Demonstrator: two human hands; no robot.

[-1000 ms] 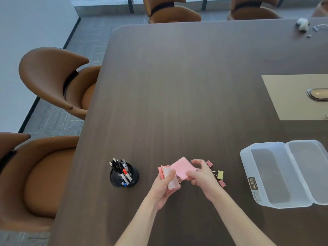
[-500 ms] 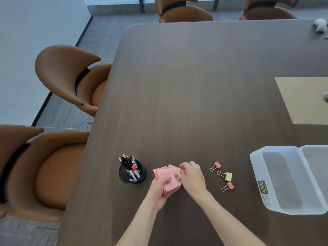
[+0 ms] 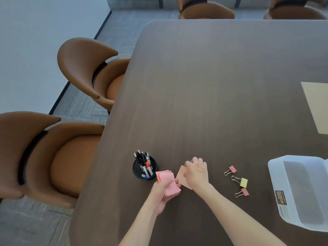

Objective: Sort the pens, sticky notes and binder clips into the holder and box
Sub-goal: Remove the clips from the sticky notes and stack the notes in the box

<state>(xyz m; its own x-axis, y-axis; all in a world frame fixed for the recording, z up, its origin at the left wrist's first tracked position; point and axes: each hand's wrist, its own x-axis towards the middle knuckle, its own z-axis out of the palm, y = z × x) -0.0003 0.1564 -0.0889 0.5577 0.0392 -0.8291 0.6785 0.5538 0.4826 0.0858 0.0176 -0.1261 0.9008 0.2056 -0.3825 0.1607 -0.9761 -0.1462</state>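
- Since half a second ago the right hand (image 3: 196,174) has drawn a single note (image 3: 181,176) off the pad, pinching it.
- Left hand (image 3: 162,194) is clamped round the pink pad (image 3: 167,182).
- Holder (image 3: 137,170) with pens (image 3: 144,163) sits just left.
- Three clips (image 3: 238,181) lie right, near the open box (image 3: 276,183) on the table (image 3: 213,86).

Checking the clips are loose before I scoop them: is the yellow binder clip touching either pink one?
Apart. The head view shows dark table between the yellow binder clip and each pink binder clip.
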